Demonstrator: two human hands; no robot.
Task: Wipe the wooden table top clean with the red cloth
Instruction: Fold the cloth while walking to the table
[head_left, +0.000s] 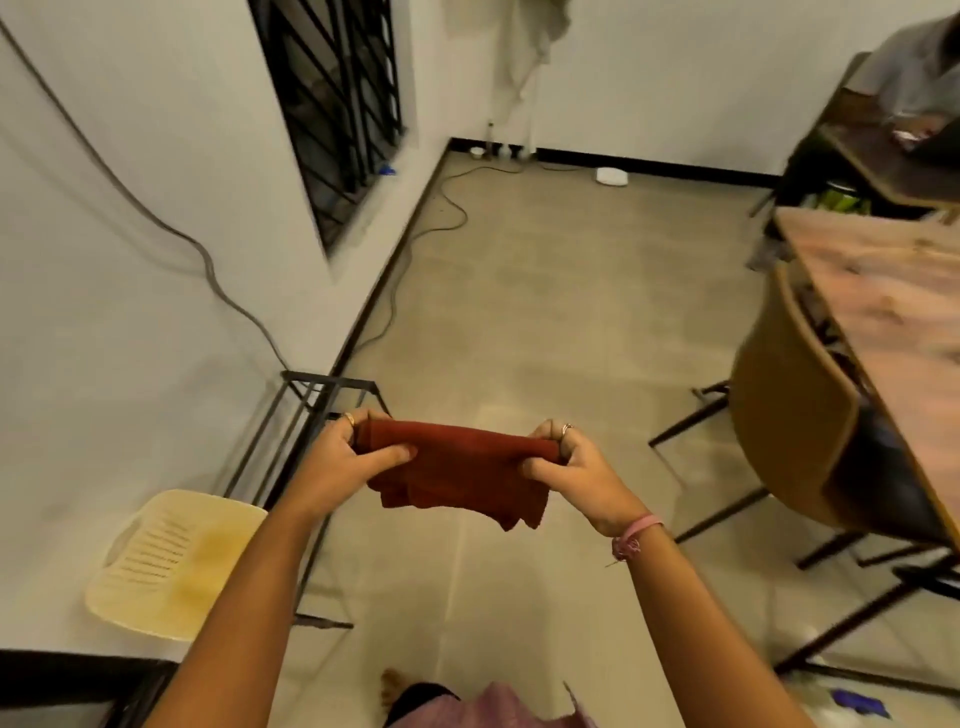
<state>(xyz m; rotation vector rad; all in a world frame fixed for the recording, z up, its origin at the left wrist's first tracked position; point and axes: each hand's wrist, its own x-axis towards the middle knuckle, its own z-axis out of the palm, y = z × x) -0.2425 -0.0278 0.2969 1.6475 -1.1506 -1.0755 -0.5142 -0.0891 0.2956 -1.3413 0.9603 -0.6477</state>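
Grey floor tiles (545, 291) are stretching ahead, the wooden table top (883, 291) sitting off to the right. Left hand (348, 452) and right hand (566, 462) are each gripping an end of the folded red cloth (457, 467), holding it taut in mid-air, well apart from the table.

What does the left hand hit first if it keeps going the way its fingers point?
The left hand grips the red cloth, fingers pointing right along it. Going on, it would probably meet the right hand gripping the other end, though depth is unclear.
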